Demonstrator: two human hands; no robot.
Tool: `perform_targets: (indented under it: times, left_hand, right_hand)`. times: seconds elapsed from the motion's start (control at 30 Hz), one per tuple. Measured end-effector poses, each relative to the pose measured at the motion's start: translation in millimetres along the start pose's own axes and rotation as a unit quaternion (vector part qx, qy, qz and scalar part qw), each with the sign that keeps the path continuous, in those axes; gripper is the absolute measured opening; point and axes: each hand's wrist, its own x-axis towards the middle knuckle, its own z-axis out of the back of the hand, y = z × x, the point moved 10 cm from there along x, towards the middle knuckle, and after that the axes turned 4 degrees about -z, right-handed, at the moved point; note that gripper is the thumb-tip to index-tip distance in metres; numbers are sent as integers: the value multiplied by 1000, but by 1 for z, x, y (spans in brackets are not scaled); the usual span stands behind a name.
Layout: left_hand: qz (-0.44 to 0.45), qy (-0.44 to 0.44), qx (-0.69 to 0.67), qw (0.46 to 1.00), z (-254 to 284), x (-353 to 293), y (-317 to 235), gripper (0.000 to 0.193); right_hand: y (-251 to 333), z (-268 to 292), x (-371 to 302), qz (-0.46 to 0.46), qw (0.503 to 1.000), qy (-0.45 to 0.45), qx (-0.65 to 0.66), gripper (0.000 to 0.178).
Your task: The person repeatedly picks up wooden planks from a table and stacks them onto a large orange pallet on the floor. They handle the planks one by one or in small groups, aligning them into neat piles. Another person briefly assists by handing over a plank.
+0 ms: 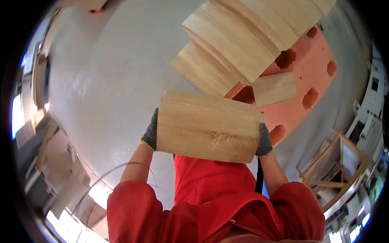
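A wide, pale wooden board (202, 121) with a knot in its grain spans the space in front of my red apron. My left hand (151, 128), in a dark grey knit glove with a yellow cuff edge, grips its left end. At the opposite end, my right hand (264, 140) in a matching glove holds on too. Most fingers of both hands are hidden by the board. Beyond it, stacks of similar boards (235, 40) lie fanned on an orange pallet (302, 81) with large round holes. A smaller board (275, 88) rests on that pallet beside the stacks.
Smooth grey floor (105, 69) stretches to the left and ahead. A wooden frame (344, 162) stands at the lower right, near pale machinery (370, 89) along the right side. Cardboard and flat panels (60, 158) clutter the lower left. A thin curved cable (109, 174) runs near my left forearm.
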Motion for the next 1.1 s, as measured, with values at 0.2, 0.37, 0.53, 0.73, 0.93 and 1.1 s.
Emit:
perform_targets:
  times: [0.2, 0.37, 0.53, 0.73, 0.93, 1.1]
  left_hand:
    - [56, 120, 139, 981, -13, 147, -56, 53]
    - [76, 112, 187, 973, -11, 241, -107, 67]
    - [-189, 29, 347, 918, 14, 293, -177, 69]
    - [-148, -127, -44, 980, 108, 277, -64, 84]
    - [-12, 42, -461, 886, 12, 315, 50, 71]
    - [29, -33, -402, 914, -17, 325, 40, 78]
  right_hand:
    - [-36, 15, 90, 54, 989, -128, 60, 58]
    - [-21, 4, 168, 159, 982, -78, 62, 63]
    - [-28, 32, 220, 123, 966, -226, 18, 73]
    - [-52, 38, 223, 67, 968, -185, 155, 78]
    - [-60, 51, 247, 24, 979, -192, 69, 67]
    - [-56, 33, 263, -33, 997, 40, 65, 64]
